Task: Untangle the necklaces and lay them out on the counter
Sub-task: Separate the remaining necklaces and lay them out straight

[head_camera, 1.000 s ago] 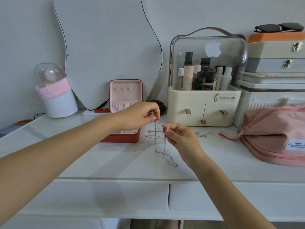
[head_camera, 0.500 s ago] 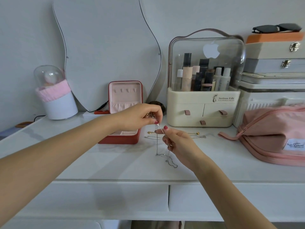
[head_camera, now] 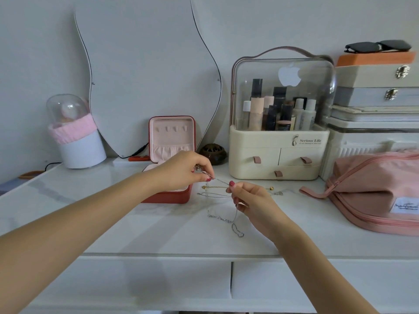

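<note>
Now, grip: left hand (head_camera: pixel 184 171) pinches one end of a silver chain (head_camera: pixel 235 214), fingertips (head_camera: pixel 208 178) closed on it, with a small bunched bit held just behind them; right hand (head_camera: pixel 249 199) pinches the same chain a short way along, thumb and forefinger closed.
Between the grips: a short taut run of chain, slanting down from left pinch to right.
Below the right grip: the chain drops to the counter (head_camera: pixel 158 232) and lies in a loose crossed loop with a small tail toward the person.
Just beyond the grips: a gold necklace (head_camera: pixel 215 188) and a second silver one (head_camera: pixel 213 195) lie stretched sideways on the counter, partly hidden behind the right hand; whether they are fully straight I cannot tell.
Behind the left grip: open red box (head_camera: pixel 172 155), touching nothing held.
Far right of the grips: pink bag (head_camera: pixel 374 191); behind, cream organiser (head_camera: pixel 278 155).
Step in hand, as I judge it: working the held chain free of its crossing.
How to do it well: keep tension light, since hard pulling would tighten any knot; feed slack toward the crossing; lift the loop clear of the two laid necklaces so it cannot snag them.
Progress, judged: two seem laid out, one left.
Risk: the hanging tail catching the gold necklace.
</note>
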